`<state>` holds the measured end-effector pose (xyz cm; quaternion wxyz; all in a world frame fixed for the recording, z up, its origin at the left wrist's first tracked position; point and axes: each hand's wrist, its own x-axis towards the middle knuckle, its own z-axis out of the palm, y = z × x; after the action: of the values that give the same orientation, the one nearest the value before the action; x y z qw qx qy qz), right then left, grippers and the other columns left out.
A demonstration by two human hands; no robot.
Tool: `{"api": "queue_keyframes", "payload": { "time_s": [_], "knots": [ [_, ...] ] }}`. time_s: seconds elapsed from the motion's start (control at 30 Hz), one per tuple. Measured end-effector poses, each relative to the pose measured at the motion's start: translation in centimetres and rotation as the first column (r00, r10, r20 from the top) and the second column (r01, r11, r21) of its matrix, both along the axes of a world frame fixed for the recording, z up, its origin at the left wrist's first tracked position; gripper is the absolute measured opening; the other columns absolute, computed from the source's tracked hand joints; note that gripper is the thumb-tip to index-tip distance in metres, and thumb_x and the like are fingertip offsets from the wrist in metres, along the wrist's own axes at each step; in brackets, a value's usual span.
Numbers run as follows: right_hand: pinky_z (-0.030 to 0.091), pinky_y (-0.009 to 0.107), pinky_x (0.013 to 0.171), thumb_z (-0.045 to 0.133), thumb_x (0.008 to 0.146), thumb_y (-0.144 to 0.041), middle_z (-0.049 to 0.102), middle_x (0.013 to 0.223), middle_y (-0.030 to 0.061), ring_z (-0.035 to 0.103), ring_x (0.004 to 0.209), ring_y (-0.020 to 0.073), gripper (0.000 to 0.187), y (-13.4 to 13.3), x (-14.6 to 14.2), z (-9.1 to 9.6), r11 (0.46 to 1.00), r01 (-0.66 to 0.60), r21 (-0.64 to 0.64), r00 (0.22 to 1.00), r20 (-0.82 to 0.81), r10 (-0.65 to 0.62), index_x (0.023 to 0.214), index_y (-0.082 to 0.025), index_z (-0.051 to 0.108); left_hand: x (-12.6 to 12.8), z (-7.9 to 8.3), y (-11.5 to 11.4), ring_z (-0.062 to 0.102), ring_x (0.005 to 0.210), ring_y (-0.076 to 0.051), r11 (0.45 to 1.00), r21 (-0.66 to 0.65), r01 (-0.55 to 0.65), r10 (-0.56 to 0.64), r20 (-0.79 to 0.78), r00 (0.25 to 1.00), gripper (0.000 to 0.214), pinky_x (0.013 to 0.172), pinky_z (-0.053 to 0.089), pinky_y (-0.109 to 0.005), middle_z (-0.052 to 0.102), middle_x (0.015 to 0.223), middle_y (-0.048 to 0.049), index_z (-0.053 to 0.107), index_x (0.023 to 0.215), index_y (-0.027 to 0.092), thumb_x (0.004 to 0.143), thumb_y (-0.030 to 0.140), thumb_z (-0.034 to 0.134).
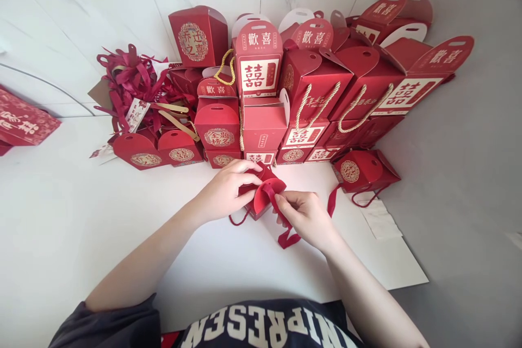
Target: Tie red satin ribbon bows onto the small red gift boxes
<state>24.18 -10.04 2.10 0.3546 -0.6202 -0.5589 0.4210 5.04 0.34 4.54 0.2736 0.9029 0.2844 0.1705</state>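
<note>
A small red gift box [261, 207] with a rounded flap stands on the white table before me, partly covered by my fingers. My left hand [228, 190] grips its top from the left, fingers curled over the flap. Between the thumb and fingers of my right hand [304, 215] is a dark red ribbon [289, 239], which runs up to the hole in the flap and trails down onto the table. A thin red cord handle loops out at the box's lower left.
Stacked red gift boxes [261, 119], some with rope handles, line the wall behind. A pile of red ribbons [138, 81] lies at the left. Another small box [362, 171] sits right, near white paper [381, 220]. A grey wall [468, 185] bounds the right side.
</note>
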Motion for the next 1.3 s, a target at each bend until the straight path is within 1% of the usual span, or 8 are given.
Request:
{"api": "queue_keyframes", "payload": {
  "time_s": [0.27, 0.4, 0.57, 0.67, 0.73, 0.93, 1.1, 1.3],
  "knots": [
    [0.044, 0.024, 0.051, 0.048, 0.095, -0.042, 0.066, 0.056, 0.0001, 0.058, 0.05, 0.0142, 0.041, -0.3, 0.2, 0.3, 1.0, 0.028, -0.014, 0.994, 0.107, -0.026, 0.062, -0.021, 0.061, 0.1, 0.0, 0.1, 0.055, 0.119, -0.023, 1.0, 0.014, -0.002, 0.002, 0.003, 1.0, 0.021, 0.102, 0.046, -0.039, 0.059, 0.127, -0.0051, 0.072, 0.108, 0.027, 0.089, 0.031, 0.062],
    [0.043, 0.026, 0.053, 0.045, 0.097, -0.045, 0.065, 0.058, 0.0002, 0.057, 0.052, 0.0147, 0.042, -0.1, 0.1, 0.3, 0.999, -0.035, 0.026, 0.992, 0.12, 0.031, 0.065, -0.021, 0.061, 0.4, -0.7, 0.0, 0.059, 0.11, -0.021, 0.989, 0.147, 0.002, -0.009, 0.051, 0.999, 0.016, 0.096, 0.048, -0.038, 0.065, 0.119, -0.0042, 0.075, 0.095, 0.025, 0.091, 0.025, 0.059],
    [0.049, 0.031, 0.074, 0.049, 0.096, -0.044, 0.072, 0.09, 0.0049, 0.065, 0.078, 0.0203, 0.027, 0.9, 0.6, 1.2, 0.96, 0.075, 0.27, 0.976, 0.178, -0.127, 0.091, -0.023, 0.064, 0.5, -1.2, -0.3, 0.062, 0.101, -0.019, 0.929, 0.315, -0.195, 0.113, 0.262, 0.959, 0.017, 0.089, 0.051, -0.035, 0.069, 0.106, -0.0042, 0.075, 0.097, 0.025, 0.092, 0.024, 0.059],
    [0.048, 0.034, 0.089, 0.055, 0.093, -0.041, 0.069, 0.111, 0.0065, 0.063, 0.104, 0.0229, 0.02, 2.3, 0.5, 1.9, 0.938, 0.046, 0.342, 0.997, 0.046, -0.066, 0.103, -0.024, 0.058, 0.4, -0.8, -0.5, 0.063, 0.099, -0.018, 0.896, 0.323, -0.303, 0.181, 0.358, 0.916, 0.016, 0.089, 0.052, -0.033, 0.068, 0.104, -0.0035, 0.075, 0.098, 0.027, 0.091, 0.025, 0.06],
    [0.049, 0.033, 0.088, 0.061, 0.09, -0.039, 0.07, 0.106, 0.0052, 0.065, 0.102, 0.021, 0.022, 3.3, 0.2, 2.1, 0.952, -0.025, 0.304, 0.989, -0.133, 0.068, 0.104, -0.024, 0.053, 0.1, -0.3, -0.5, 0.064, 0.099, -0.017, 0.895, 0.324, -0.307, 0.186, 0.355, 0.916, 0.017, 0.089, 0.052, -0.032, 0.068, 0.103, -0.0035, 0.074, 0.099, 0.026, 0.091, 0.025, 0.059],
    [0.047, 0.025, 0.065, 0.062, 0.088, -0.039, 0.061, 0.077, -0.001, 0.061, 0.072, 0.0139, 0.023, 5.6, -0.6, 1.8, 0.959, 0.026, 0.282, 0.936, -0.345, 0.076, 0.086, -0.022, 0.047, -0.9, 0.6, 0.4, 0.067, 0.097, -0.023, 0.972, 0.163, -0.17, 0.181, -0.054, 0.982, 0.028, 0.085, 0.053, -0.034, 0.072, 0.107, -0.0039, 0.071, 0.11, 0.024, 0.086, 0.036, 0.063],
    [0.042, 0.023, 0.06, 0.057, 0.09, -0.036, 0.062, 0.078, -0.0025, 0.056, 0.066, 0.0118, 0.017, 6.0, -0.8, 1.6, 0.971, -0.059, 0.233, 0.94, -0.315, 0.133, 0.091, -0.023, 0.047, -1.3, 0.9, 1.0, 0.071, 0.083, -0.019, 0.926, -0.064, -0.373, 0.374, 0.017, 0.927, 0.026, 0.076, 0.053, -0.028, 0.077, 0.093, -0.0004, 0.076, 0.096, 0.023, 0.091, 0.038, 0.055],
    [0.043, 0.027, 0.07, 0.053, 0.089, -0.027, 0.064, 0.079, -0.0026, 0.057, 0.071, 0.0138, 0.008, 6.7, -1.6, 0.5, 0.967, -0.066, 0.246, 0.984, -0.144, 0.104, 0.086, -0.023, 0.047, -1.5, 1.5, 1.1, 0.071, 0.085, -0.019, 0.907, -0.192, -0.374, 0.388, 0.037, 0.921, 0.024, 0.076, 0.053, -0.025, 0.078, 0.092, 0.0011, 0.077, 0.094, 0.023, 0.088, 0.036, 0.058]
  ]
}}
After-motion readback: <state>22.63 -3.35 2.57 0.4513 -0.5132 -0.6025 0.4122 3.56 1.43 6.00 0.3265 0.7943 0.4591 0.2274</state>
